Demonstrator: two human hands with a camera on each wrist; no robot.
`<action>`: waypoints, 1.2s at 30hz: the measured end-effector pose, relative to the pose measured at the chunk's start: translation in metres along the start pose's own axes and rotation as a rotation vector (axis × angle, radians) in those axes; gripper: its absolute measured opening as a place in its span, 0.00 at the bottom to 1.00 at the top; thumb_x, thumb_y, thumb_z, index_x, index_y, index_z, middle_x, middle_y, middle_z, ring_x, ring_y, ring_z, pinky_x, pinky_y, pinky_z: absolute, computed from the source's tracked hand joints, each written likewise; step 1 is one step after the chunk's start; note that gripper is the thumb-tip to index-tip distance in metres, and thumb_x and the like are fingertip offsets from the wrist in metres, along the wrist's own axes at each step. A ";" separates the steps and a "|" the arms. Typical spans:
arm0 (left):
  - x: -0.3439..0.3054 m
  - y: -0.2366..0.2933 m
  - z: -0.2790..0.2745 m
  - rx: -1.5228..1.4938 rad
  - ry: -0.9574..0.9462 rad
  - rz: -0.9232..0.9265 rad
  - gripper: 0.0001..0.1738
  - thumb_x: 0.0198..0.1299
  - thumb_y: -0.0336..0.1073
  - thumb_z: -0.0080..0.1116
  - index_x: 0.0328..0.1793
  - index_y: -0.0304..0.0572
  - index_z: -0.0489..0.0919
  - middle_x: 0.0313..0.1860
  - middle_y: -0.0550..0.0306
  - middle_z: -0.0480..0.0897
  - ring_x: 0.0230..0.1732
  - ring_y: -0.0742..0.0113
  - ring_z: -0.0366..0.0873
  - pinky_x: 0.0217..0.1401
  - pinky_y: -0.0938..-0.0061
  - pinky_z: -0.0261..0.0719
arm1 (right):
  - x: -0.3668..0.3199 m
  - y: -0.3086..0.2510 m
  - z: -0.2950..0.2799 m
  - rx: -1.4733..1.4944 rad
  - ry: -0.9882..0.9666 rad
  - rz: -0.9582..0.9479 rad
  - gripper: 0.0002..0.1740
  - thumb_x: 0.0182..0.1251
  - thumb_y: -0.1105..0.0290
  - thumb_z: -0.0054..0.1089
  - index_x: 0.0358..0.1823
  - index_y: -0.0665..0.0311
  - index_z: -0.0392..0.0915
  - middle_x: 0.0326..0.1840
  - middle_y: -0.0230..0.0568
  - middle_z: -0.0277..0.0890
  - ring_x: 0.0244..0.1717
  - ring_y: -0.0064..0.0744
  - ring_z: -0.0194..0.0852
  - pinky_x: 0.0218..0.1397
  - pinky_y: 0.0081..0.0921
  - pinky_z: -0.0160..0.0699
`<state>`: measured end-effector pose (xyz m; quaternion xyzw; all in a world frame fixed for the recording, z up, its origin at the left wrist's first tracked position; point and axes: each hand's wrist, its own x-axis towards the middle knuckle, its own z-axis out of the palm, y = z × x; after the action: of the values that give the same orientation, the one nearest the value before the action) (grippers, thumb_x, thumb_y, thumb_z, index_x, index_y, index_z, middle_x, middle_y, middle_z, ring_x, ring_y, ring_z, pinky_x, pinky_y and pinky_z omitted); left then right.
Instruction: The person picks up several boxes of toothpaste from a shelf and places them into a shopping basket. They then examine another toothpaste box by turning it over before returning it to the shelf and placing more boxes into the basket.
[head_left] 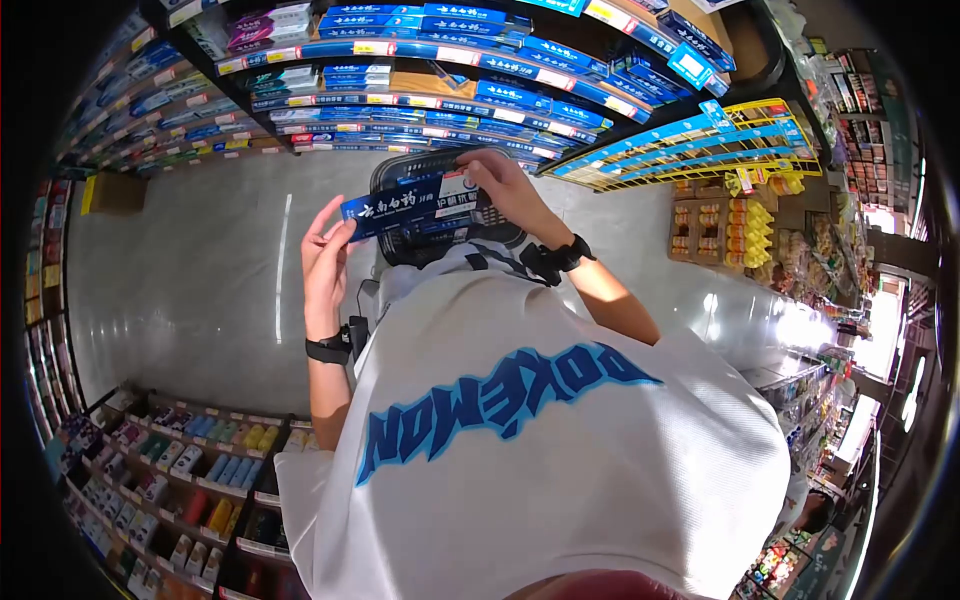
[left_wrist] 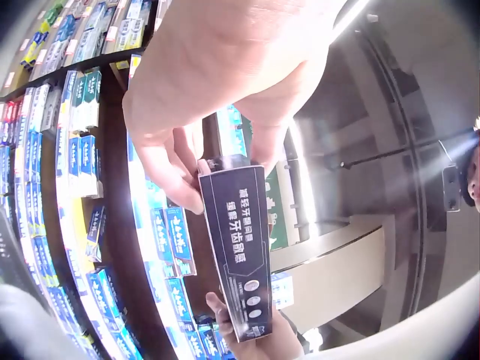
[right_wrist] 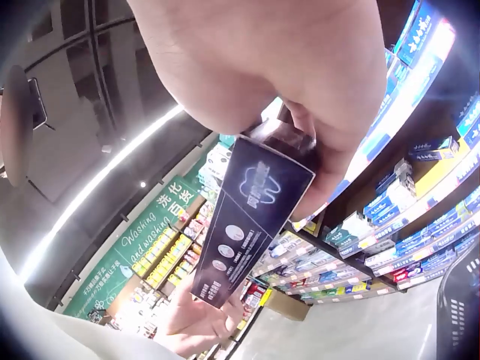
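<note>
Nearest, one white POKÉMON T-shirt [head_left: 560, 500] is worn, with two black wrist straps [head_left: 328, 350], one per wrist.

Just beyond, one Yunnan Baiyao toothpaste box [head_left: 410, 209] is held up aslant in front of the body. Its one end is pinched between thumb and fingers by the left hand [head_left: 325, 265]; the opposite end is gripped by the right hand [head_left: 515, 198]. Two hands, one box, both clamped on it.

Step in hand, as judged: the box is being looked over, its named front turned up. For any setting-down, release by one hand would be called for, with hold kept by the other.

Below the box, one dark shopping basket [head_left: 392, 168] is seen; contents largely hidden, not countable.

Farther out: one yellow wire rack [head_left: 690, 145]; one cardboard carton [head_left: 115, 193], on the floor; toothpaste shelves [head_left: 400, 48] in several tiers, stock too numerous to count. Farthest, one green "Washing" sign [right_wrist: 139, 244] is caught by the right wrist view.
</note>
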<state>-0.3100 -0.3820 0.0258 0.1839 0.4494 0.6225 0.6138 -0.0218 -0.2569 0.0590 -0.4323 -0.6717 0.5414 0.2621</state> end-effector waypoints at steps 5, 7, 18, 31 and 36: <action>0.005 -0.007 0.000 0.001 -0.028 -0.019 0.29 0.68 0.25 0.61 0.75 0.29 0.70 0.53 0.46 0.87 0.49 0.66 0.86 0.54 0.71 0.87 | -0.004 -0.011 -0.010 0.006 -0.048 0.029 0.19 0.81 0.61 0.52 0.60 0.68 0.81 0.55 0.39 0.84 0.55 0.26 0.79 0.63 0.26 0.74; 0.004 -0.007 0.001 0.033 -0.029 -0.033 0.29 0.68 0.26 0.61 0.75 0.29 0.70 0.54 0.45 0.86 0.51 0.65 0.86 0.55 0.69 0.88 | -0.006 -0.008 -0.012 -0.028 -0.048 0.022 0.19 0.80 0.62 0.53 0.60 0.67 0.82 0.56 0.38 0.84 0.55 0.25 0.79 0.63 0.25 0.74; 0.008 -0.003 0.009 0.130 0.015 -0.022 0.30 0.68 0.31 0.64 0.74 0.32 0.71 0.56 0.45 0.86 0.53 0.63 0.86 0.54 0.66 0.85 | -0.011 -0.040 -0.034 -0.415 -0.084 0.082 0.23 0.77 0.62 0.59 0.67 0.67 0.76 0.58 0.50 0.81 0.58 0.38 0.79 0.64 0.31 0.74; 0.014 0.018 0.024 0.412 -0.050 0.046 0.33 0.59 0.23 0.70 0.73 0.34 0.74 0.47 0.53 0.88 0.47 0.72 0.83 0.55 0.76 0.80 | -0.125 -0.318 -0.040 0.867 -0.564 -0.928 0.24 0.78 0.66 0.54 0.60 0.85 0.74 0.46 0.67 0.84 0.26 0.39 0.87 0.18 0.21 0.77; 0.009 0.017 0.031 0.413 -0.070 0.058 0.35 0.59 0.22 0.70 0.74 0.31 0.72 0.48 0.52 0.88 0.47 0.72 0.84 0.56 0.75 0.81 | -0.104 -0.297 -0.048 0.902 -0.778 -1.057 0.20 0.72 0.81 0.46 0.60 0.89 0.75 0.46 0.70 0.85 0.18 0.34 0.82 0.16 0.19 0.75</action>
<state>-0.2975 -0.3604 0.0524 0.3399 0.5404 0.5279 0.5602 -0.0202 -0.3345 0.3679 0.3114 -0.5472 0.6772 0.3807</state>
